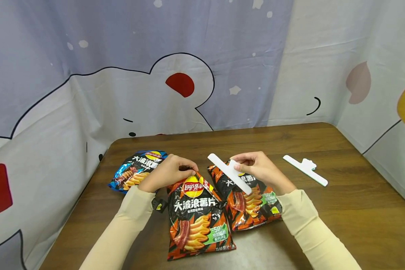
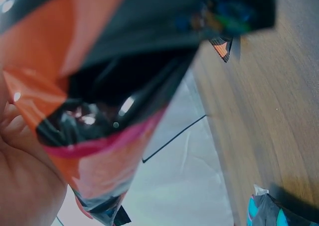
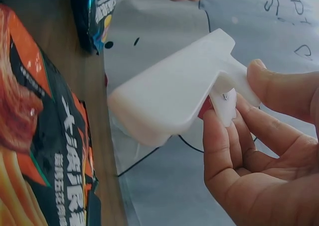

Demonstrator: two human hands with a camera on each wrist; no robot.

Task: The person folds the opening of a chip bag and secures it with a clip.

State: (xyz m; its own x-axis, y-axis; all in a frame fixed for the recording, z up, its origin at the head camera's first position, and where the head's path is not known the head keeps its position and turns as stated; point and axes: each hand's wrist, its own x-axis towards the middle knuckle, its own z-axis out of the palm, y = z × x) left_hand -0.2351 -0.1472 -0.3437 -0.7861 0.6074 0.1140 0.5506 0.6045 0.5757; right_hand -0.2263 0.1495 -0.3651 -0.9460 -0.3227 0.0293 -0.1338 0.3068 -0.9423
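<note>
My left hand (image 1: 168,173) grips the gathered top of an orange and black Lay's chip bag (image 1: 196,217) that lies in front of me; the left wrist view shows that bag's crumpled top (image 2: 99,101) close up beside my palm. My right hand (image 1: 256,167) pinches the handle of a long white bag clip (image 1: 228,172), held above a second orange chip bag (image 1: 251,204). In the right wrist view my thumb and fingers (image 3: 239,136) squeeze the white clip (image 3: 174,96) at its handle end.
A blue Lay's bag (image 1: 136,168) lies at the left behind my left hand. A second white clip (image 1: 305,170) rests on the brown wooden table (image 1: 341,210) to the right. A printed curtain (image 1: 121,75) hangs behind the table.
</note>
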